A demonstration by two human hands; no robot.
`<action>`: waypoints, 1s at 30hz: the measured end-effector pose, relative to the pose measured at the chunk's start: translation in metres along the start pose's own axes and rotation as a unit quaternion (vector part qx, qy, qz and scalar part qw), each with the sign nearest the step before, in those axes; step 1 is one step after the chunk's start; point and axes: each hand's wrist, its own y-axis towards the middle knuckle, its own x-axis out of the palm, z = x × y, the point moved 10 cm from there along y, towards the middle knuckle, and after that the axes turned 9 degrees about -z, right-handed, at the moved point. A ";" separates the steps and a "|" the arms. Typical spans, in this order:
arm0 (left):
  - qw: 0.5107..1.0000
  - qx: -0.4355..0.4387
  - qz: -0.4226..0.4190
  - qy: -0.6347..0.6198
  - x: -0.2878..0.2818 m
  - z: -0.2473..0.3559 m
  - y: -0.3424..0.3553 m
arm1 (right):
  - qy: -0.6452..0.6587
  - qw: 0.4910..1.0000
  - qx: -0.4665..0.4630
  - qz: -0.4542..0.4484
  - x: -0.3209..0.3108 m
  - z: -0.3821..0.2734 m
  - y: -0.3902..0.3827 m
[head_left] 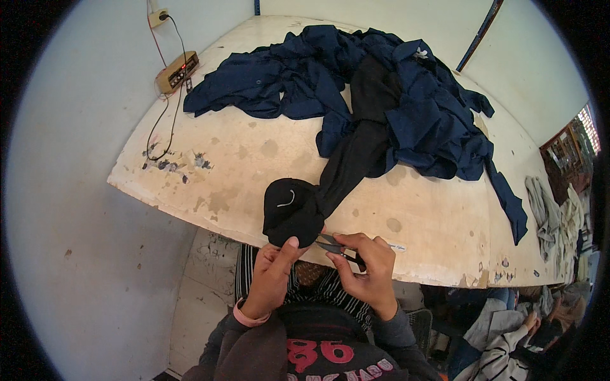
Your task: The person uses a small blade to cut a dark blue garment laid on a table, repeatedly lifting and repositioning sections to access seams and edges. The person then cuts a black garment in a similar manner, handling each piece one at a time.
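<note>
My left hand pinches the lower edge of a piece of black fabric at the table's near edge, thumb on top. The fabric's near end is rounded and bears a short curved white line. A long black strip of cloth runs from it back up the table. In my right hand are dark thread snips, their blades pointing left at the fabric's right edge. Whether the blades touch the cloth cannot be made out.
Crumpled navy garments are heaped across the far half of the pale, worn table. A small wooden-cased device with cables stands at the far left. On the right, another person's striped sleeve and piled clothes show.
</note>
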 end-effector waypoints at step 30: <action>0.992 -0.021 0.001 -0.123 0.008 0.002 0.004 | 0.116 0.986 -0.109 0.044 0.013 -0.013 -0.013</action>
